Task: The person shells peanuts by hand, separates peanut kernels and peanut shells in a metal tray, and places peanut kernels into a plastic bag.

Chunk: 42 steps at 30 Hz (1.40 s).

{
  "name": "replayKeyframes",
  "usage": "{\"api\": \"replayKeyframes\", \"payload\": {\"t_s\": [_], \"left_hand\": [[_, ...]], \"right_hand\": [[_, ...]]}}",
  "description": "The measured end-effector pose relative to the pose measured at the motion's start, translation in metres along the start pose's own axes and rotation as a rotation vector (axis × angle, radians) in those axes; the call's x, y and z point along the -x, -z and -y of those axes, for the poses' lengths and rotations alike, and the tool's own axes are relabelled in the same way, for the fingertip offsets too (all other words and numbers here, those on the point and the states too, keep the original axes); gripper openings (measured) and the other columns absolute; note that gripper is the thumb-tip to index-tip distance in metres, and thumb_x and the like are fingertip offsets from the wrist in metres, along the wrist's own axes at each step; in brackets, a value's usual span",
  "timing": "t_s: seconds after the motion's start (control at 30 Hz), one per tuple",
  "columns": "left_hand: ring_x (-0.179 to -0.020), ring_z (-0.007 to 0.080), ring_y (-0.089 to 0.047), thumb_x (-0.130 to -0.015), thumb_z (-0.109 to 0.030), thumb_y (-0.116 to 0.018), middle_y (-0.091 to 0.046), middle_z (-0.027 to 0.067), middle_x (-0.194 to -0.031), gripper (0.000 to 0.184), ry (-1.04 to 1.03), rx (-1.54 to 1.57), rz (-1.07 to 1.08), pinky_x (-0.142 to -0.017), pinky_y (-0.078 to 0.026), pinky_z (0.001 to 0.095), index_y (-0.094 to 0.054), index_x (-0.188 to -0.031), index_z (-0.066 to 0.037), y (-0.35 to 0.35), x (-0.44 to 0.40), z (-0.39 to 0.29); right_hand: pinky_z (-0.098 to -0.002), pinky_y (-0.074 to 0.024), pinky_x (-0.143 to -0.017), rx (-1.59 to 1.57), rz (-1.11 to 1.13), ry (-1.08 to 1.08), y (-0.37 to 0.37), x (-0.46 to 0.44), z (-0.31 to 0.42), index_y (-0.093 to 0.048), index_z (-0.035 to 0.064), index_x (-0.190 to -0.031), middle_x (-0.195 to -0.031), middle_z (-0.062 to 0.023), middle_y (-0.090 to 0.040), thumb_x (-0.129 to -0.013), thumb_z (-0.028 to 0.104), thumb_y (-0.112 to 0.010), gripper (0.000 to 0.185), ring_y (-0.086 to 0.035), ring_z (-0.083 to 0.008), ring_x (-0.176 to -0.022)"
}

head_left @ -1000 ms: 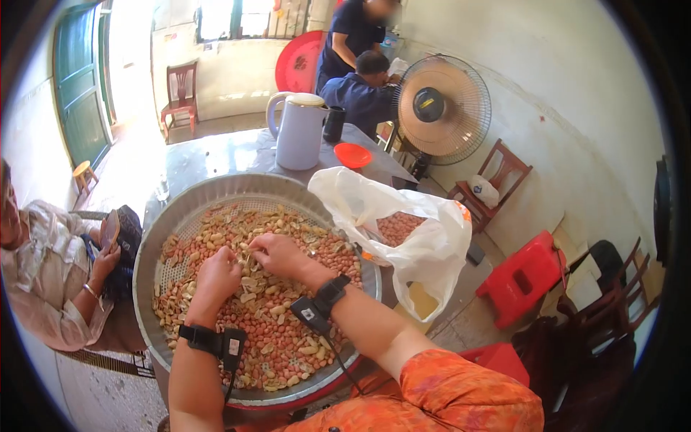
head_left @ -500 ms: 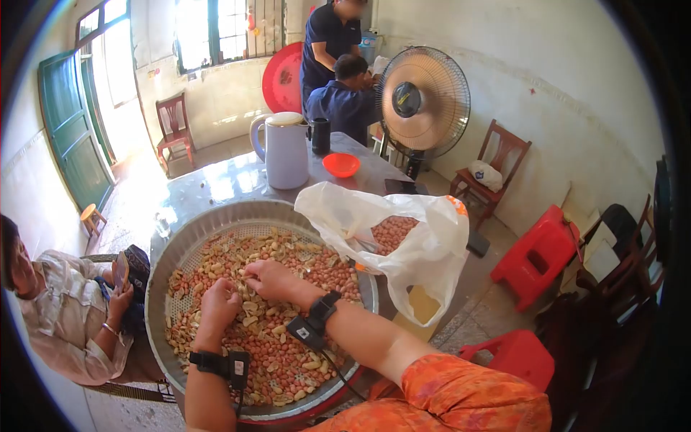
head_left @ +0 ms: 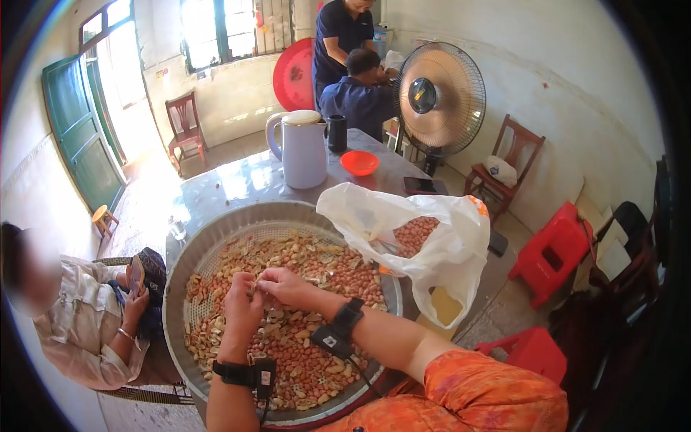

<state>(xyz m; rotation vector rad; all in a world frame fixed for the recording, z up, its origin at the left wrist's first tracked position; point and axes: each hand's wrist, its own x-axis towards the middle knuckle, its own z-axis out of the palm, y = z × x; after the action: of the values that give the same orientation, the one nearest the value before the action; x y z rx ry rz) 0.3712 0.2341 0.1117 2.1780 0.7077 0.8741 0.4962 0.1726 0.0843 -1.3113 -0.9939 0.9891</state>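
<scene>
A wide round metal tray (head_left: 176, 317) with a perforated base holds peanuts (head_left: 306, 363), a mix of shelled red kernels, whole pods and broken shells. Over its middle my left hand (head_left: 243, 306) and my right hand (head_left: 283, 288) meet at the fingertips. The fingers of both are pinched together; whatever lies between them is too small to make out. Beside the tray on the right, a white plastic bag (head_left: 453, 252) stands open with red kernels (head_left: 415, 236) inside. Each wrist wears a black strap with a small box.
On the grey table (head_left: 237, 180) stand a pitcher (head_left: 304, 155), a black cup (head_left: 336, 134), an orange bowl (head_left: 360, 163) and a phone (head_left: 425, 186). A seated person (head_left: 86, 324) is at left. Beyond are a fan (head_left: 440, 101), two people (head_left: 356, 104) and red stools (head_left: 553, 252).
The fingertips of my two hands have come together over the tray; they were slightly apart before. The camera view has shifted, so the surroundings sit differently in the frame.
</scene>
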Motion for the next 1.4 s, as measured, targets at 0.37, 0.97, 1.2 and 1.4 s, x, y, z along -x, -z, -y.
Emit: {"api": "replayKeyframes", "payload": {"t_s": [0.37, 0.97, 1.2, 1.4], "left_hand": [[-0.076, 0.0282, -0.058, -0.067, -0.006, -0.063, -0.056, 0.0136, -0.078, 0.033, 0.007, -0.055, 0.116, -0.066, -0.045, 0.0343, -0.048, -0.096, -0.002, 0.003, 0.002, 0.002], [-0.074, 0.0197, -0.053, -0.069, 0.010, -0.041, -0.052, 0.0107, -0.083, 0.031, -0.009, 0.262, 0.060, -0.062, -0.045, 0.0299, -0.049, -0.097, -0.003, 0.001, -0.003, 0.012], [-0.069, 0.0132, -0.052, -0.072, 0.010, -0.039, -0.052, 0.0090, -0.083, 0.031, -0.085, 0.231, -0.099, -0.060, -0.044, 0.0260, -0.048, -0.099, -0.003, 0.003, -0.007, 0.020], [-0.060, 0.0109, -0.050, -0.079, 0.003, -0.045, -0.054, 0.0060, -0.076, 0.018, 0.105, 0.446, -0.052, -0.055, -0.042, 0.0230, -0.048, -0.096, -0.001, 0.010, -0.010, 0.022]], "right_hand": [[-0.0202, -0.0412, -0.044, 0.071, 0.106, -0.093, -0.005, 0.007, 0.013, -0.051, 0.0043, -0.089, -0.067, -0.0031, -0.055, -0.083, 0.036, -0.056, 0.033, -0.051, -0.0075, -0.051], [-0.0196, -0.0402, -0.052, -0.340, 0.300, -0.122, -0.003, 0.003, 0.000, -0.051, 0.0050, -0.100, -0.078, 0.0008, -0.053, -0.077, 0.007, -0.058, 0.024, -0.050, -0.0066, -0.061], [-0.0195, -0.0411, -0.051, -0.352, 0.335, -0.159, -0.003, 0.004, 0.004, -0.050, 0.0046, -0.101, -0.075, -0.0001, -0.053, -0.079, 0.007, -0.057, 0.023, -0.051, -0.0074, -0.061], [-0.0182, -0.0417, -0.050, -0.417, 0.247, -0.195, -0.001, 0.003, 0.005, -0.050, 0.0052, -0.096, -0.073, -0.0001, -0.053, -0.083, 0.009, -0.054, 0.015, -0.052, -0.0069, -0.060]]}}
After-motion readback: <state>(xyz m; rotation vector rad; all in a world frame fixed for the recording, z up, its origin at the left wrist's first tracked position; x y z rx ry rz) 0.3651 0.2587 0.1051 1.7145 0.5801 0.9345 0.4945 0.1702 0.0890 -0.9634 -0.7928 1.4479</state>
